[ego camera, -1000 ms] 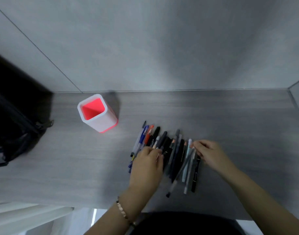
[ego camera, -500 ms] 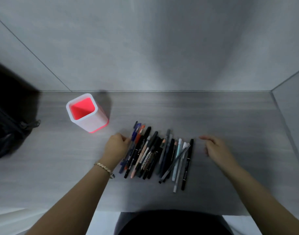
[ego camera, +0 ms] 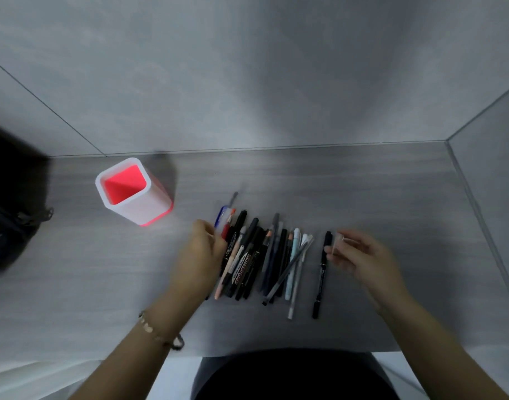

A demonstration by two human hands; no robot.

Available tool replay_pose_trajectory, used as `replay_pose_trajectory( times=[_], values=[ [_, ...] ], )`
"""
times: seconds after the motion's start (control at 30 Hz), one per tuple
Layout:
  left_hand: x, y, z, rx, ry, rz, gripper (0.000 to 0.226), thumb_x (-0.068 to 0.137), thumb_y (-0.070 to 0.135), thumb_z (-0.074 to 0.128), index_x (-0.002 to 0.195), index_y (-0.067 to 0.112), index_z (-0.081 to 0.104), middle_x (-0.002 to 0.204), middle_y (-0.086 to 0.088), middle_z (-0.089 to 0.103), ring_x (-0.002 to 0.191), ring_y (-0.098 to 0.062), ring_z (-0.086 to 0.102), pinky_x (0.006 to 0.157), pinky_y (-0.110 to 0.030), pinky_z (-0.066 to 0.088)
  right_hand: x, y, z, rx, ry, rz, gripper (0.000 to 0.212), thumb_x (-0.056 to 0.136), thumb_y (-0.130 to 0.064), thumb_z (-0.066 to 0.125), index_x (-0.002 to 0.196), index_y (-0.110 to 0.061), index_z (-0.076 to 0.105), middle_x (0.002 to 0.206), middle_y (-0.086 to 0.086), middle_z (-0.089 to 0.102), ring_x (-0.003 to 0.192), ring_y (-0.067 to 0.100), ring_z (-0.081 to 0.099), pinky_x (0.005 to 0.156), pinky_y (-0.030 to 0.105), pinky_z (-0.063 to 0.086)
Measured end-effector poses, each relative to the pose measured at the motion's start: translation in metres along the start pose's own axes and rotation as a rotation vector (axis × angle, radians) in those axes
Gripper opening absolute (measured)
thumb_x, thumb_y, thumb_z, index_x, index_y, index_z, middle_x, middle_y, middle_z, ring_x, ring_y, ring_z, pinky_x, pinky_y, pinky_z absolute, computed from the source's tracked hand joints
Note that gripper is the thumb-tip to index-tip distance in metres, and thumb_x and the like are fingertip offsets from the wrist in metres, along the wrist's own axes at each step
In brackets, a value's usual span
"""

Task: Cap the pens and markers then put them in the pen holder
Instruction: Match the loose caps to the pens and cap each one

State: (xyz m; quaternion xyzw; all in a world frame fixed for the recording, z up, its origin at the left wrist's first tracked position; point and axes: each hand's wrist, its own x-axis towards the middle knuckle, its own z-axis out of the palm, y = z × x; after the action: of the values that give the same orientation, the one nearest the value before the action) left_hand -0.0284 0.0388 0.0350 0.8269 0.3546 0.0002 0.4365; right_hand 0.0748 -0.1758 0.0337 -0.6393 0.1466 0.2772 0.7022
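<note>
Pen holder (ego camera: 137,210), one; pile of pens (ego camera: 254,255), one; black pen (ego camera: 322,272) apart.

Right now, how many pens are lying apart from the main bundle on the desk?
1. A black marker lies alone between the bundle of pens and the right hand. The left hand covers the bundle's left edge, so more may be hidden.

Your forearms are bare from your left hand (ego camera: 199,255) and right hand (ego camera: 360,258) down to the bottom edge of the view. A thin bracelet (ego camera: 158,332) of small pale links circles your left wrist, with a darker loop hanging at its inner side. Plain black clothing (ego camera: 290,376) shows between your arms.
</note>
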Motion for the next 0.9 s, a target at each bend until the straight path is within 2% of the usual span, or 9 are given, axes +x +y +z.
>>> replay_pose_trajectory(
  times=[0.1, 0.17, 0.27, 0.33, 0.4, 0.53, 0.67, 0.8, 0.9],
  values=[
    [-0.033, 0.018, 0.013, -0.224, -0.183, 0.063, 0.024, 0.093, 0.009, 0.044, 0.075, 0.026, 0.043, 0.043, 0.006, 0.034, 0.036, -0.005, 0.027, 0.040, -0.021, 0.025, -0.010, -0.005, 0.007, 0.109, -0.021, 0.026, 0.016, 0.085, 0.008, 0.048, 0.086, -0.005, 0.058, 0.074, 0.011, 0.057, 0.055, 0.013, 0.068, 0.053, 0.017, 0.055],
    [-0.050, 0.025, 0.018, -0.354, -0.292, 0.053, 0.021, 0.092, 0.014, 0.046, 0.077, 0.028, 0.051, 0.040, 0.006, 0.037, 0.038, -0.005, 0.029, 0.040, -0.018, 0.025, -0.016, -0.008, 0.010, 0.192, -0.032, 0.023, 0.017, 0.084, 0.008, 0.049, 0.083, -0.006, 0.059, 0.069, 0.009, 0.060, 0.056, 0.015, 0.069, 0.054, 0.018, 0.056],
    [-0.067, 0.032, 0.022, -0.441, -0.383, 0.026, 0.015, 0.091, 0.012, 0.048, 0.082, 0.021, 0.057, 0.044, 0.007, 0.044, 0.038, 0.000, 0.038, 0.041, -0.007, 0.031, -0.022, -0.012, 0.014, 0.307, -0.048, -0.013, 0.010, 0.077, 0.001, 0.057, 0.081, -0.008, 0.059, 0.061, 0.002, 0.066, 0.063, 0.016, 0.070, 0.059, 0.022, 0.058],
    [-0.071, 0.033, 0.024, -0.441, -0.400, 0.027, 0.015, 0.090, 0.013, 0.050, 0.082, 0.022, 0.058, 0.048, 0.006, 0.046, 0.041, 0.001, 0.040, 0.043, -0.007, 0.033, -0.025, -0.015, 0.018, 0.339, -0.045, -0.039, 0.010, 0.072, -0.004, 0.060, 0.080, -0.010, 0.058, 0.067, 0.004, 0.068, 0.067, 0.017, 0.070, 0.063, 0.025, 0.059],
    [-0.073, 0.030, 0.025, -0.425, -0.405, 0.041, 0.018, 0.089, 0.016, 0.051, 0.080, 0.029, 0.060, 0.049, 0.004, 0.047, 0.043, 0.000, 0.042, 0.046, -0.010, 0.035, -0.030, -0.015, 0.021, 0.330, -0.036, -0.068, 0.011, 0.078, 0.001, 0.057, 0.080, -0.010, 0.056, 0.074, 0.008, 0.068, 0.070, 0.018, 0.070, 0.067, 0.026, 0.059],
    [-0.073, 0.024, 0.029, -0.358, -0.422, 0.058, 0.022, 0.089, 0.023, 0.052, 0.080, 0.041, 0.060, 0.050, 0.002, 0.051, 0.051, -0.010, 0.044, 0.052, -0.020, 0.037, -0.035, -0.012, 0.025, 0.270, -0.044, -0.115, 0.014, 0.078, 0.001, 0.056, 0.086, -0.010, 0.058, 0.066, 0.003, 0.072, 0.068, 0.014, 0.071, 0.066, 0.024, 0.058],
    [-0.074, 0.024, 0.030, -0.342, -0.414, 0.062, 0.016, 0.088, 0.024, 0.053, 0.083, 0.037, 0.060, 0.052, 0.002, 0.050, 0.054, -0.010, 0.048, 0.056, -0.021, 0.040, -0.039, -0.007, 0.026, 0.224, -0.082, -0.118, 0.022, 0.067, -0.009, 0.061, 0.089, -0.007, 0.061, 0.065, 0.003, 0.072, 0.070, 0.016, 0.071, 0.066, 0.025, 0.059],
    [-0.075, 0.027, 0.027, -0.338, -0.424, 0.078, 0.013, 0.089, 0.023, 0.052, 0.086, 0.033, 0.060, 0.054, 0.000, 0.050, 0.050, -0.005, 0.046, 0.052, -0.014, 0.039, -0.039, -0.003, 0.024, 0.200, -0.096, -0.123, 0.016, 0.070, -0.008, 0.063, 0.085, -0.010, 0.063, 0.066, 0.003, 0.072, 0.073, 0.018, 0.071, 0.069, 0.027, 0.059],
    [-0.076, 0.027, 0.026, -0.340, -0.421, 0.060, 0.013, 0.089, 0.023, 0.052, 0.087, 0.033, 0.060, 0.056, -0.002, 0.049, 0.052, -0.007, 0.046, 0.051, -0.014, 0.038, -0.038, -0.006, 0.020, 0.256, -0.070, -0.120, 0.035, 0.052, -0.026, 0.075, 0.084, -0.012, 0.067, 0.068, 0.003, 0.072, 0.074, 0.021, 0.071, 0.066, 0.026, 0.057]
  ],
)
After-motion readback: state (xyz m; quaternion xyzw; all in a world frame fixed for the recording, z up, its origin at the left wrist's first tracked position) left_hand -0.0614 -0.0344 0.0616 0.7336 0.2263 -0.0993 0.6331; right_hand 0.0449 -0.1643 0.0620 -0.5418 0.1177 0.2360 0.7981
